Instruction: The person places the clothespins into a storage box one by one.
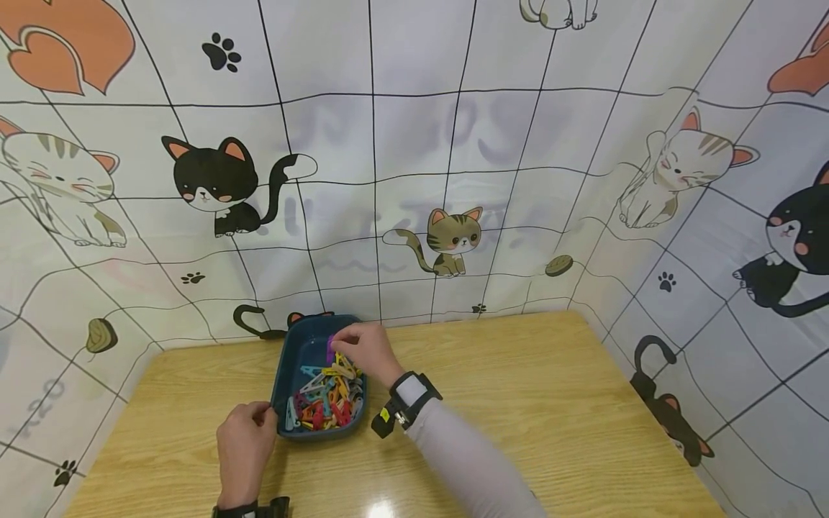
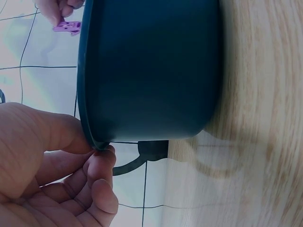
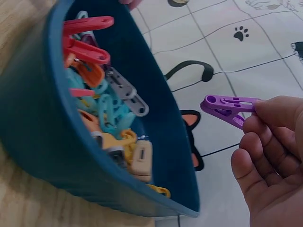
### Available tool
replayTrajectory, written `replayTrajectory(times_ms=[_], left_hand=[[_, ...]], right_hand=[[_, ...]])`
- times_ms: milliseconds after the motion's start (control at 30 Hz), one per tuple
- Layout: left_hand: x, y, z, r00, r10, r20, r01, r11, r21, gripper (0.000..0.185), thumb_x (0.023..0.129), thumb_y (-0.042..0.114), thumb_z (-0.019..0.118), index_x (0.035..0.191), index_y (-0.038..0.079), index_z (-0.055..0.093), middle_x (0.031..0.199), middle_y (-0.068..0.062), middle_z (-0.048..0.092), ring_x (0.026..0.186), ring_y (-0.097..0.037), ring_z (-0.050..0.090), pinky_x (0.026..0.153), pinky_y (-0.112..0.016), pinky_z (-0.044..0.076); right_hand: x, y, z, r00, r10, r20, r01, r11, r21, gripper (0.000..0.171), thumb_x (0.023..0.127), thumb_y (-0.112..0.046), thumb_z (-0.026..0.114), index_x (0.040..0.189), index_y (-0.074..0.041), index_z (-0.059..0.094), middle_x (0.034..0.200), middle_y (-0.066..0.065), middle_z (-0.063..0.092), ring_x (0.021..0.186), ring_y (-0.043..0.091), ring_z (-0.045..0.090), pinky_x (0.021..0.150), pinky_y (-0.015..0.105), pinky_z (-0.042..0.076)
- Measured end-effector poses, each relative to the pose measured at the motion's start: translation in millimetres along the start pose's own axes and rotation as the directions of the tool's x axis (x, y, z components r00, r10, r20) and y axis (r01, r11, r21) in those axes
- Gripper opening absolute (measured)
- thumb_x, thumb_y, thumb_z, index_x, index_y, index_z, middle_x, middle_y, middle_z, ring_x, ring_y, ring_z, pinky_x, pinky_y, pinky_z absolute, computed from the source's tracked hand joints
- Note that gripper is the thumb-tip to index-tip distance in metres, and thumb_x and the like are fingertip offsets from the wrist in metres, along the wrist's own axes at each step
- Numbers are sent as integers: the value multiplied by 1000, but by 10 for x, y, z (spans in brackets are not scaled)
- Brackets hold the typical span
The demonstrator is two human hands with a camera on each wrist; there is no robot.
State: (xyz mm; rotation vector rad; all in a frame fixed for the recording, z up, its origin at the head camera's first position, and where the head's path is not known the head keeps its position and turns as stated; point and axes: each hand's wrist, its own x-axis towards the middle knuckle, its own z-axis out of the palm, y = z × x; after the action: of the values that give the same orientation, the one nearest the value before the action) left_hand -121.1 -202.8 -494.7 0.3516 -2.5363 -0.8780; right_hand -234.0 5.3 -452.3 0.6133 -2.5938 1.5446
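My right hand (image 1: 370, 351) pinches a purple clothespin (image 3: 229, 108) between thumb and fingers, over the far part of a dark teal plastic bin (image 1: 282, 374). In the right wrist view the clothespin is held by one end, apart from the other pins. With thumb and fingertips, my left hand (image 1: 246, 442) grips the bin's rim (image 2: 85, 94) at its left side. Inside the bin lies a jumbled heap of clothespins (image 1: 327, 396) in red, yellow, blue, grey and orange, mostly toward the near end.
The bin stands on a wooden table (image 1: 505, 403), near its back edge. Behind and to the sides hangs a white cloth (image 1: 414, 144) printed with cats and grid lines. A dark wrist strap with a small camera (image 1: 404, 403) sits on the right wrist.
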Motion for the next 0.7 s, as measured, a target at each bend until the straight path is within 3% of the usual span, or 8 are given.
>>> replayTrajectory(times_ms=[700], left_hand=[[-18, -8, -11, 999, 32, -3, -32, 999, -9, 16, 85, -2, 63, 90, -11, 76, 74, -17, 66, 62, -29, 61, 57, -45, 50]], right_hand=[[2, 242, 260, 999, 23, 31, -21, 998, -58, 9, 93, -15, 76, 93, -10, 83, 92, -1, 78, 79, 2, 65, 70, 18, 51]])
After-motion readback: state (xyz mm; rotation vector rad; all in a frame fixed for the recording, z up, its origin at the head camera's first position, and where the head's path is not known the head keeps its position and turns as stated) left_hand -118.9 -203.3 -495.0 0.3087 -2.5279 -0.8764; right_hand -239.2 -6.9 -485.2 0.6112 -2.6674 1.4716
